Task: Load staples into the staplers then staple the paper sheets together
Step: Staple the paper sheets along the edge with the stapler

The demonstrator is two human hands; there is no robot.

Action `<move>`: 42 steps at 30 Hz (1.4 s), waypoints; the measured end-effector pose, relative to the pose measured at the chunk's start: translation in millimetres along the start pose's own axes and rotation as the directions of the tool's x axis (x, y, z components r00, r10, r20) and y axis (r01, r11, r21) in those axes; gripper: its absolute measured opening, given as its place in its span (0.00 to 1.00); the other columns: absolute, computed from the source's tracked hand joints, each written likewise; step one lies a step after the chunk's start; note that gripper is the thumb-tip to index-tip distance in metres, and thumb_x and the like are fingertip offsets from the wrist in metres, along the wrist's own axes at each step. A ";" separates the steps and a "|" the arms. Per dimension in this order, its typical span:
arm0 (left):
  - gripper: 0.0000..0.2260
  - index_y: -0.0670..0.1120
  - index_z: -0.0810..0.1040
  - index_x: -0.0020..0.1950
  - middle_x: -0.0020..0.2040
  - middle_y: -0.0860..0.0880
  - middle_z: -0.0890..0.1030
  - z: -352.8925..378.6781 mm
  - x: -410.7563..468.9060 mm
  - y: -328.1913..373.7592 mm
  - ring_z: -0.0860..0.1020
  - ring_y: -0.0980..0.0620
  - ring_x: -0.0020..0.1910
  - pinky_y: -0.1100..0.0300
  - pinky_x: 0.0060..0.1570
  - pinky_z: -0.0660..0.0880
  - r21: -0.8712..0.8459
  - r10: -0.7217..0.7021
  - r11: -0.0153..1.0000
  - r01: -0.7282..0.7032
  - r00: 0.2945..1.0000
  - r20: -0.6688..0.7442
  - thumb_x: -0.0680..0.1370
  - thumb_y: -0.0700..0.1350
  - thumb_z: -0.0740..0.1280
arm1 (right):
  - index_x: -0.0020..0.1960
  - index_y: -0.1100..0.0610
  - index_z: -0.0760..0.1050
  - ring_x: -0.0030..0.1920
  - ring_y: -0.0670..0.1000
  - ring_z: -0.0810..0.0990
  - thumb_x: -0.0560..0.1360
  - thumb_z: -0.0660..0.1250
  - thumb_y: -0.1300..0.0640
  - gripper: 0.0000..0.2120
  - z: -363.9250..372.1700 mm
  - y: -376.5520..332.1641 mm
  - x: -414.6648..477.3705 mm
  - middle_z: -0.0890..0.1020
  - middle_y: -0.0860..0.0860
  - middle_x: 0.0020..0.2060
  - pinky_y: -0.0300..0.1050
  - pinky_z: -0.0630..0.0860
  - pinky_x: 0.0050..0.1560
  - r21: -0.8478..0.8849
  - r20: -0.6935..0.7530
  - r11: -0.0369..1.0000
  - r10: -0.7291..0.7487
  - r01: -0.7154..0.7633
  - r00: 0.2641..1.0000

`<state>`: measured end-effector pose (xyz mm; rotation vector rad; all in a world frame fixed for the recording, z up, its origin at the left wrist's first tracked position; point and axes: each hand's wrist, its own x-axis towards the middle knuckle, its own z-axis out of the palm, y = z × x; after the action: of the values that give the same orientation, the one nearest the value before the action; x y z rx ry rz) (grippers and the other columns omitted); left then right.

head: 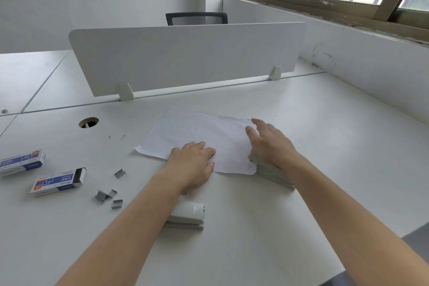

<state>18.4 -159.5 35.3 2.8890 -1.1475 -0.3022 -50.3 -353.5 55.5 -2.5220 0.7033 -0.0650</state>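
White paper sheets (199, 132) lie flat in the middle of the desk. My left hand (192, 162) rests palm down on their near edge, fingers together, holding nothing. My right hand (267, 141) hovers over the sheets' right corner with fingers spread, its wrist above a grey stapler (271, 174) whose nose sits at that corner. A second grey stapler (188, 215) lies closed under my left forearm, partly hidden by it. Several loose staple strips (109, 195) are scattered at the left.
Two blue-and-white staple boxes sit at the left: one closed (22, 161), one with its end flap open (58, 181). A cable hole (88, 122) is in the desk (325, 146). A white divider panel (185, 58) stands behind the paper.
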 end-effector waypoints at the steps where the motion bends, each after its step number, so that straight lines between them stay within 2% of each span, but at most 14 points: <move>1: 0.21 0.55 0.59 0.75 0.79 0.50 0.55 0.3 -0.2 -0.2 0.54 0.48 0.78 0.45 0.72 0.58 0.001 -0.002 1.000 0.002 1.000 -0.001 0.82 0.54 0.51 | 0.75 0.51 0.65 0.70 0.54 0.69 0.83 0.50 0.43 0.23 -4.8 2.8 -3.5 0.73 0.51 0.70 0.53 0.66 0.64 0.127 -0.062 0.992 0.001 0.007 0.998; 3: 0.21 0.55 0.59 0.76 0.79 0.50 0.55 1.1 0.2 -1.2 0.54 0.48 0.78 0.45 0.72 0.58 0.000 -0.008 1.000 0.008 1.000 0.001 0.82 0.54 0.51 | 0.62 0.52 0.75 0.61 0.53 0.76 0.83 0.48 0.40 0.23 -11.8 9.7 -12.7 0.81 0.49 0.57 0.49 0.70 0.56 0.283 -0.178 0.957 -0.013 0.064 0.984; 6: 0.22 0.55 0.59 0.76 0.79 0.50 0.55 1.8 1.0 -0.9 0.54 0.48 0.78 0.45 0.72 0.58 -0.002 -0.014 1.000 0.014 1.000 0.003 0.82 0.54 0.52 | 0.53 0.49 0.76 0.52 0.50 0.78 0.80 0.48 0.34 0.25 -10.5 25.8 -29.1 0.81 0.45 0.47 0.45 0.70 0.48 0.206 -0.259 0.957 -0.148 0.204 0.955; 11: 0.22 0.56 0.57 0.76 0.79 0.49 0.56 1.9 1.5 -1.6 0.54 0.48 0.77 0.45 0.72 0.58 -0.006 -0.024 1.000 0.024 1.000 -0.002 0.82 0.53 0.51 | 0.61 0.44 0.75 0.49 0.42 0.76 0.73 0.52 0.27 0.29 10.9 53.3 -49.2 0.77 0.38 0.49 0.43 0.73 0.51 0.035 -0.214 0.970 -0.229 0.242 0.950; 14: 0.22 0.61 0.54 0.76 0.79 0.48 0.55 0.2 0.1 -2.5 0.52 0.47 0.77 0.44 0.72 0.57 -0.006 -0.037 0.999 0.037 0.999 0.029 0.82 0.50 0.51 | 0.57 0.46 0.79 0.43 0.45 0.76 0.74 0.55 0.30 0.26 19.5 63.5 -51.9 0.76 0.40 0.44 0.42 0.71 0.45 0.015 -0.293 0.973 -0.216 0.231 0.931; 18: 0.22 0.62 0.57 0.74 0.79 0.46 0.55 -3.9 -0.3 -5.1 0.52 0.46 0.77 0.44 0.72 0.56 0.010 -0.054 0.999 0.053 0.996 0.066 0.81 0.49 0.51 | 0.59 0.47 0.78 0.46 0.49 0.78 0.78 0.58 0.36 0.20 19.6 73.5 -47.6 0.78 0.43 0.48 0.45 0.72 0.45 -0.014 -0.330 0.985 -0.169 0.174 0.929; 21: 0.22 0.59 0.59 0.75 0.78 0.46 0.56 -11.4 -5.6 -5.2 0.52 0.46 0.77 0.44 0.72 0.56 0.040 -0.045 0.998 0.045 0.999 0.013 0.81 0.49 0.54 | 0.60 0.46 0.77 0.48 0.52 0.80 0.78 0.57 0.35 0.20 17.3 77.9 -46.6 0.80 0.45 0.49 0.45 0.70 0.44 -0.093 -0.344 0.987 -0.156 0.131 0.926; 23: 0.22 0.57 0.60 0.75 0.77 0.47 0.60 -19.1 -13.7 -7.1 0.58 0.46 0.76 0.46 0.71 0.61 0.023 -0.047 0.999 0.049 0.997 -0.064 0.80 0.51 0.56 | 0.61 0.47 0.77 0.48 0.54 0.81 0.79 0.57 0.35 0.21 17.0 82.0 -46.0 0.80 0.47 0.49 0.45 0.71 0.43 -0.157 -0.373 0.983 -0.151 0.098 0.916; 26: 0.17 0.54 0.69 0.68 0.66 0.51 0.74 -30.4 -28.9 -14.5 0.72 0.48 0.64 0.50 0.60 0.72 -0.066 -0.083 0.995 0.071 0.976 -0.200 0.80 0.55 0.57 | 0.61 0.50 0.77 0.47 0.57 0.81 0.80 0.56 0.37 0.22 15.1 87.8 -44.9 0.81 0.50 0.49 0.47 0.72 0.42 -0.211 -0.449 0.977 -0.118 0.023 0.886; 29: 0.12 0.54 0.76 0.57 0.53 0.54 0.81 -32.6 -43.3 -23.0 0.78 0.51 0.52 0.54 0.51 0.75 -0.149 -0.144 0.983 0.110 0.959 -0.245 0.79 0.56 0.58 | 0.62 0.52 0.76 0.50 0.57 0.80 0.80 0.55 0.38 0.22 13.5 91.8 -44.3 0.81 0.51 0.51 0.49 0.73 0.45 -0.134 -0.468 0.991 -0.055 -0.010 0.882; 32: 0.11 0.55 0.79 0.49 0.45 0.56 0.81 -23.9 -56.9 -27.0 0.77 0.51 0.48 0.56 0.47 0.74 -0.273 -0.209 0.952 0.138 0.944 -0.254 0.79 0.56 0.58 | 0.62 0.51 0.76 0.50 0.55 0.79 0.80 0.56 0.38 0.21 13.3 93.6 -45.9 0.80 0.49 0.52 0.48 0.71 0.46 -0.052 -0.484 0.998 -0.049 0.027 0.874; 35: 0.12 0.54 0.78 0.45 0.36 0.57 0.80 -10.1 -67.6 -21.4 0.77 0.52 0.42 0.57 0.42 0.74 -0.323 -0.190 0.942 0.093 0.939 -0.286 0.79 0.57 0.58 | 0.61 0.49 0.76 0.49 0.52 0.78 0.80 0.56 0.37 0.21 12.5 94.4 -48.6 0.80 0.46 0.50 0.46 0.69 0.46 0.036 -0.505 0.999 -0.008 0.029 0.863; 38: 0.13 0.52 0.77 0.42 0.31 0.56 0.79 -2.0 -74.3 -13.7 0.78 0.54 0.40 0.58 0.39 0.72 -0.314 -0.196 0.946 0.088 0.922 -0.333 0.80 0.55 0.57 | 0.60 0.50 0.78 0.49 0.55 0.80 0.79 0.58 0.37 0.21 15.6 94.2 -49.1 0.81 0.48 0.49 0.49 0.73 0.48 0.002 -0.510 1.000 0.000 0.000 0.860; 42: 0.12 0.52 0.76 0.41 0.29 0.56 0.80 2.1 -75.7 -13.7 0.81 0.54 0.39 0.58 0.38 0.73 -0.400 -0.245 0.912 0.096 0.908 -0.339 0.79 0.54 0.59 | 0.63 0.56 0.79 0.57 0.60 0.80 0.77 0.66 0.44 0.21 22.5 90.6 -50.5 0.82 0.56 0.55 0.55 0.69 0.62 -0.152 -0.664 0.988 -0.115 0.017 0.739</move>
<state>-26.6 -97.8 45.1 2.5509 -0.6796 0.0456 -132.5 -384.3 -4.2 -2.6372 0.9049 -1.0408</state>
